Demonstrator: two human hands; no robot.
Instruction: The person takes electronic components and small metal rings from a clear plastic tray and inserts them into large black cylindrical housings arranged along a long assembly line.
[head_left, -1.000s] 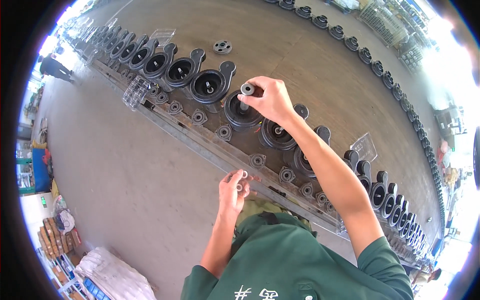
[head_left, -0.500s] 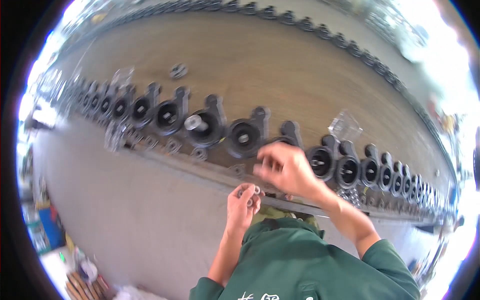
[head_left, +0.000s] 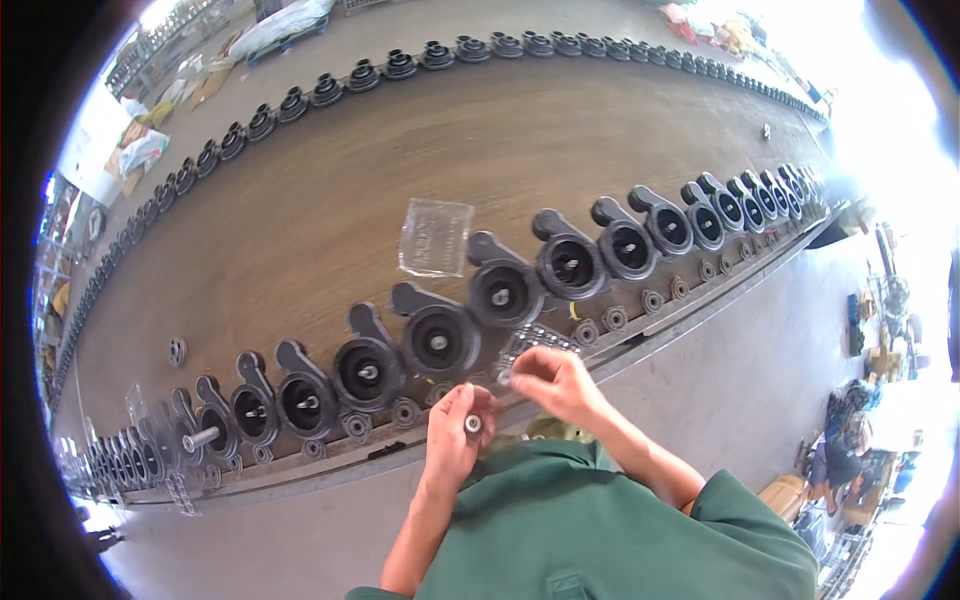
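Note:
My left hand (head_left: 458, 432) is curled around a small ring-shaped metal part (head_left: 473, 424), whose round end shows between the fingers. Beside it, my right hand (head_left: 562, 386) has thumb and fingers drawn together at a clear tray (head_left: 540, 338) of small metal parts. A small round piece shows by the right fingertips; whether they grip it, I cannot tell. Just beyond both hands stands a black round housing (head_left: 438, 340) with a metal shaft end in its middle, one of a long row. Small flanged metal pieces (head_left: 405, 412) lie along the near side of this row.
An unfilled clear plastic tray (head_left: 437, 238) lies on the brown table (head_left: 300, 220) behind the row. A bright metal cylinder (head_left: 201, 438) sticks out of a housing at left. More housings (head_left: 400, 64) line the far edge. Another person (head_left: 840, 460) is at the far right.
My view has swung along the row, and the parts tray is now in front of me. My right hand has come from above the housings down to the tray, close to my left hand.

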